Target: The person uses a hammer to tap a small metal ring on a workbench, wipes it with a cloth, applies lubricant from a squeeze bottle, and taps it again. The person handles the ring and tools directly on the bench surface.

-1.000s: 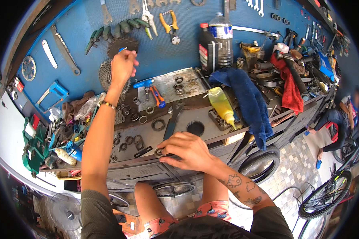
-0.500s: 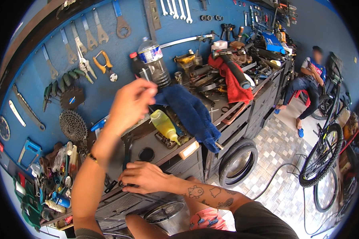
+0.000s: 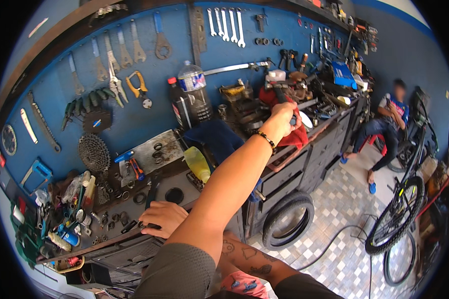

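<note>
My left hand (image 3: 284,115) reaches far to the right across the workbench (image 3: 174,197), a beaded bracelet on its wrist. Its fingers are closed around a dark tool handle (image 3: 279,93) that sticks up beside a red cloth (image 3: 292,138). My right hand (image 3: 162,217), on a tattooed forearm, lies on the front of the bench with fingers spread, next to small black rings and washers. It holds nothing.
Wrenches (image 3: 224,25) and pliers (image 3: 134,82) hang on the blue wall board. A sprocket cassette (image 3: 94,152), yellow bottle (image 3: 197,163), blue cloth (image 3: 219,137) and large plastic bottle (image 3: 192,92) are on the bench. A tyre (image 3: 289,224) leans below. A seated person (image 3: 391,117) and bicycle (image 3: 409,209) are at the right.
My left hand left the wall board at the left, swung across to the right and closed on the tool handle by the red cloth. My view turned right. My right hand stayed on the bench.
</note>
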The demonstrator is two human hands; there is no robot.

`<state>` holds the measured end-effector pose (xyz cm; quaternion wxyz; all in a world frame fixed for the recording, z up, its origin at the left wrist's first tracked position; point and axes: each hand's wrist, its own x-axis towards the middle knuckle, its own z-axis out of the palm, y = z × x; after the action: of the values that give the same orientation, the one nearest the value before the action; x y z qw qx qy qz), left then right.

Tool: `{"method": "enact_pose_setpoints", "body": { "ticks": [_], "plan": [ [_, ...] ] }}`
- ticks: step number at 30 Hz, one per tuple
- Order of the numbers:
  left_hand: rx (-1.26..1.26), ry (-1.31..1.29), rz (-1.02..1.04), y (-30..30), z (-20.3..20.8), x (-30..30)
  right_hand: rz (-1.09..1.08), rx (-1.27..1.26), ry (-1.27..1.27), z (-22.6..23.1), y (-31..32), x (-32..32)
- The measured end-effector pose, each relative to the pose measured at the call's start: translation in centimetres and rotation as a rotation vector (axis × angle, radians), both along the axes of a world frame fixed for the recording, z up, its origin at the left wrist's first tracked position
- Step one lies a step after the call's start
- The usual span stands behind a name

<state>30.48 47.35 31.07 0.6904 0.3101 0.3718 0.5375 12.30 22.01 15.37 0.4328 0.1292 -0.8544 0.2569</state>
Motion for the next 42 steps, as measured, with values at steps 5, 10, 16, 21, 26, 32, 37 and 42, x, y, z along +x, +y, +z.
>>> {"method": "enact_pose_setpoints", "body": {
  "ticks": [5, 10, 16, 21, 26, 32, 37, 42],
  "plan": [
    [0.156, -0.280, -0.177, -2.3, 1.8, -4.1, -0.001, 0.110, 0.027, -1.2, 0.7, -1.6],
    [0.568, -0.086, -0.153, -13.3, 2.5, -10.0, 0.192, -0.310, 0.040, -4.2, 0.4, -2.2],
    [0.795, 0.258, 0.167, -23.2, 9.7, -20.2, -0.109, 0.014, 0.051, -0.9, 0.2, -0.3],
    [0.591, 0.938, 0.401, -36.0, 8.7, -29.7, -0.133, 0.004, -0.031, 1.1, -0.4, 0.3],
    [-0.006, 1.522, 0.633, -47.3, 2.8, -32.9, -0.106, -0.001, -0.006, 0.8, -0.3, -0.2],
    [-0.143, 1.737, 0.439, -51.4, -2.4, -32.9, -0.083, 0.047, 0.004, 1.0, -0.4, -0.4],
    [-0.054, 1.785, 0.415, -51.0, -3.7, -33.2, -0.118, 0.105, 0.019, 0.7, -0.5, -0.5],
    [0.007, 1.773, 0.459, -49.7, -3.9, -33.0, -0.147, 0.194, 0.041, 0.6, -0.5, -0.6]
  ]
}}
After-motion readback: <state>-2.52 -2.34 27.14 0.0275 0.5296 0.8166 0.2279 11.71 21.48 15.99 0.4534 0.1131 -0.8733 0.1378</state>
